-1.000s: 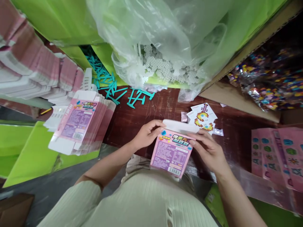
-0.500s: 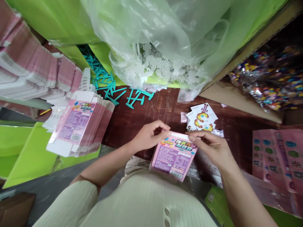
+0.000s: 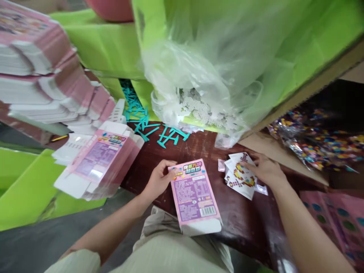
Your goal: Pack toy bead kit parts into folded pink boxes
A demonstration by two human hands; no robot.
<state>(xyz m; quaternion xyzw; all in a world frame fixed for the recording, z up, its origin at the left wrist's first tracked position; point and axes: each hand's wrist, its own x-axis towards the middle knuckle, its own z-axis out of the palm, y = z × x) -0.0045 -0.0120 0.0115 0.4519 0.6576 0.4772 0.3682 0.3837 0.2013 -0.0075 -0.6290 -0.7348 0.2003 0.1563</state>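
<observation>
A pink and purple cardboard box (image 3: 191, 191) is held in my left hand (image 3: 159, 178), which grips its upper left corner. Printed text and a barcode face up, and a white flap shows at the box's lower end. My right hand (image 3: 265, 170) is over a small pile of white picture cards (image 3: 241, 176) printed with pixel patterns. Its thumb and fingers are closed at the edge of the top card. Small clear packets lie beside the cards, partly covered by them.
Flattened pink boxes (image 3: 113, 159) are stacked at left, with more piles behind. Turquoise plastic tools (image 3: 170, 134) spill from a green bin. A clear bag (image 3: 199, 68) holds white pegboards (image 3: 204, 112). At right are a carton with bags of colourful beads (image 3: 318, 132) and pink printed sheets (image 3: 335, 220).
My right hand has let go of the box's top edge and moved right to the cards. The box has shifted left and turned, still in my left hand. The view has shifted.
</observation>
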